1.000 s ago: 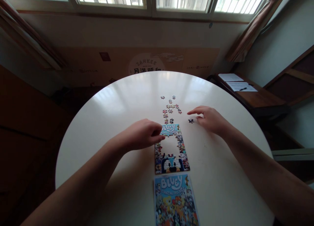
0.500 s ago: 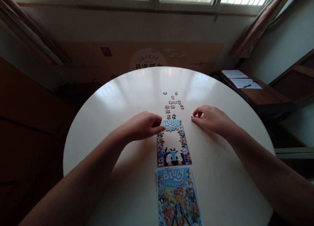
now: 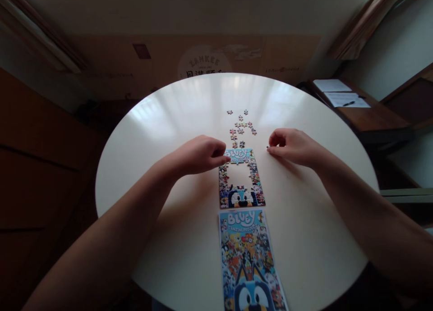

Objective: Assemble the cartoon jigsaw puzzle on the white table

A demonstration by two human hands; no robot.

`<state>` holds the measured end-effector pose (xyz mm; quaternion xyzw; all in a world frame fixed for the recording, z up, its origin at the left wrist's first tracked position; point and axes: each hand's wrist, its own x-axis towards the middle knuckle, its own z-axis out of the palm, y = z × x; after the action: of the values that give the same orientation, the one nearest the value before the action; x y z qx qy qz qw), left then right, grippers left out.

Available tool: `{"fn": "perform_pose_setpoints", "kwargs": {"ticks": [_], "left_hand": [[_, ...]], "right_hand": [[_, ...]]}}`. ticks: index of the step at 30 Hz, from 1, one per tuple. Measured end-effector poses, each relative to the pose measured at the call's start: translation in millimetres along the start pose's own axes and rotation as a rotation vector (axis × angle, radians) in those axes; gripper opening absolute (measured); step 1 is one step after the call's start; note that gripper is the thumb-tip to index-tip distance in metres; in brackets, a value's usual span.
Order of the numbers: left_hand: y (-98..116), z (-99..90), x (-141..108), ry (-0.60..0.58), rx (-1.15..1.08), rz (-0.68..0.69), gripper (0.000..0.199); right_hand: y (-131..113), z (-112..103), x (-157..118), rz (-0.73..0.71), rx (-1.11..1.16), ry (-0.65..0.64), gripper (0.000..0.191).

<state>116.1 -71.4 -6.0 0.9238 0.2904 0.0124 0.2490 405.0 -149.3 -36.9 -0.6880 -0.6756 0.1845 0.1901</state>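
Note:
A partly assembled Bluey puzzle point(image 3: 241, 199) lies on the round white table, with an unfilled gap in its middle. My left hand point(image 3: 206, 154) is over its upper left edge, fingers curled together; whether anything is between them is hidden. Right of the puzzle, my right hand point(image 3: 291, 145) pinches a small dark puzzle piece point(image 3: 268, 147) between thumb and finger, just above the tabletop. Several loose pieces point(image 3: 241, 131) are scattered beyond the puzzle's top edge. Below the puzzle lies a printed reference picture point(image 3: 248, 252) of the same design.
The white table point(image 3: 189, 99) has a rounded far edge. At the right stands a brown wooden side table point(image 3: 382, 117) with papers point(image 3: 348, 99) and a pen on it. Curtains hang at both sides, and a printed cardboard panel is behind the table.
The view has tilted downward, so the table and puzzle appear higher and more of the reference picture shows. Both hands keep nearly the same places, the right one still pinching its piece.

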Motion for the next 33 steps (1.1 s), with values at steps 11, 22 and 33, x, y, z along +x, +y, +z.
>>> {"fn": "perform_pose_setpoints", "kwargs": {"ticks": [11,22,33], "left_hand": [[21,4.1,-3,-0.004,-0.267,0.112,0.033],[29,10.5,-2,-0.098,-0.532,0.149,0.028],[37,11.5,-2,-0.133,-0.672,0.129,0.019]], "right_hand": [[-45,4,-25,-0.228,0.650,-0.073,0.023],[-59,4,-36,-0.270,0.693,-0.104,0.018],[-65,4,-45,-0.523,0.420,-0.009,0.004]]}}
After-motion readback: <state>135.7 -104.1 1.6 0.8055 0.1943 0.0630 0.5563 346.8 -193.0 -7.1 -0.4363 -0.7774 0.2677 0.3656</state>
